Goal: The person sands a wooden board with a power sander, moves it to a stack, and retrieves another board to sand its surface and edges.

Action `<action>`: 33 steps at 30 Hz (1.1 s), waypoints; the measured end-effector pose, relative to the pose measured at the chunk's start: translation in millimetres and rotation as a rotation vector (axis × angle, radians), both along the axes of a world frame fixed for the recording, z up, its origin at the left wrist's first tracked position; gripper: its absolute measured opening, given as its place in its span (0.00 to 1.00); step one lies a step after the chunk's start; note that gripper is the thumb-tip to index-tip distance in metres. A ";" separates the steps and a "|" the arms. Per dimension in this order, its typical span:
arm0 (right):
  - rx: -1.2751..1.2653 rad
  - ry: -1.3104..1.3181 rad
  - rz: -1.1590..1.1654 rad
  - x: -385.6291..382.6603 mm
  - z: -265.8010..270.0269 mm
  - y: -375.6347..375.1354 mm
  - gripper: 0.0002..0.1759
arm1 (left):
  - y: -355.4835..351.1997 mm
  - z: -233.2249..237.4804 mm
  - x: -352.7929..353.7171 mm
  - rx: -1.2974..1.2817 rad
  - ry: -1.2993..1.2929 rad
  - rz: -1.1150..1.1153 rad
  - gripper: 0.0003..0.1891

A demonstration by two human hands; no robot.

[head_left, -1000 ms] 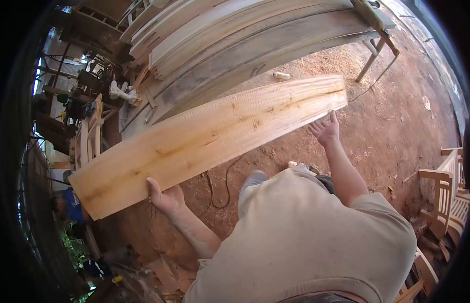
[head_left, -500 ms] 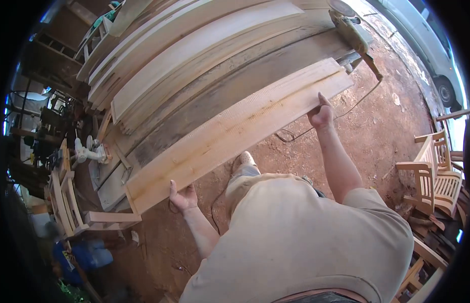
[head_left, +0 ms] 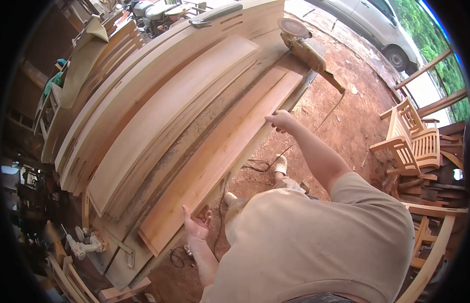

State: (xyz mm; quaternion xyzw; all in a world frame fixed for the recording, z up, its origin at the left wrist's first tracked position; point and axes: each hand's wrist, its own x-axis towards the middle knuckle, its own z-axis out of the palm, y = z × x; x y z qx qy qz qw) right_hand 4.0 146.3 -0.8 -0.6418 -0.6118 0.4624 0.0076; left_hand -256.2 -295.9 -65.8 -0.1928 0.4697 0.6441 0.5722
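Note:
A long, light wooden plank (head_left: 220,151) lies along the near side of the workbench (head_left: 121,272). At its near left edge is my left hand (head_left: 197,225), palm up with fingers apart and the thumb against the edge. Farther up the same edge, my right hand (head_left: 281,121) has its thumb and forefinger pinched on the plank. Beyond the plank, a stack of wide boards (head_left: 164,111) covers the rest of the bench. An angle grinder (head_left: 305,48) rests at the bench's far right end, its cord hanging to the ground.
A white and orange power tool (head_left: 86,243) sits at the bench's left end. Slatted wooden chairs (head_left: 411,139) stand at the right on red dirt. Curved wooden parts (head_left: 432,252) are at the lower right. A motorcycle (head_left: 157,12) and a white vehicle (head_left: 366,17) are farther off.
The plank has come down from above the bench's near edge to lie on the bench. Both hands moved with it, and the left hand's fingers are now spread. The view has turned.

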 end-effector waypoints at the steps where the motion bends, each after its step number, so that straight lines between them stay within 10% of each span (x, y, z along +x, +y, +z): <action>1: 0.000 0.000 0.005 10.2 -1.6 9.2 0.28 | 5.6 -5.4 2.4 0.000 0.000 0.005 0.43; 5: 0.267 0.029 0.198 35.2 -4.6 32.5 0.32 | 51.7 0.6 19.5 -0.271 0.144 -0.316 0.45; 8: 0.567 0.210 0.061 67.1 -1.0 81.4 0.28 | 107.7 -7.4 41.5 -0.021 0.732 -0.281 0.42; 10: 0.751 0.099 0.010 99.0 22.7 140.2 0.31 | 166.8 5.9 68.4 -0.355 1.593 -0.102 0.35; 13: 0.783 -0.206 -0.131 154.7 45.0 224.3 0.40 | 220.3 -30.6 95.4 -0.682 1.817 -0.189 0.32; 16: 0.965 -0.425 -0.166 217.8 22.2 287.4 0.38 | 273.2 -29.5 119.8 -0.780 1.822 -0.440 0.33; 18: 0.234 -0.284 0.104 252.3 17.4 317.6 0.38 | 305.2 -21.6 128.8 -0.985 1.857 -0.671 0.35; 24: -0.039 0.045 0.050 269.2 11.9 312.4 0.32 | 319.2 -27.8 127.0 -1.088 1.839 -0.605 0.33; 33: 0.288 0.027 0.159 321.9 -57.2 223.6 0.27 | 326.5 -31.7 119.7 -1.114 1.913 -0.498 0.31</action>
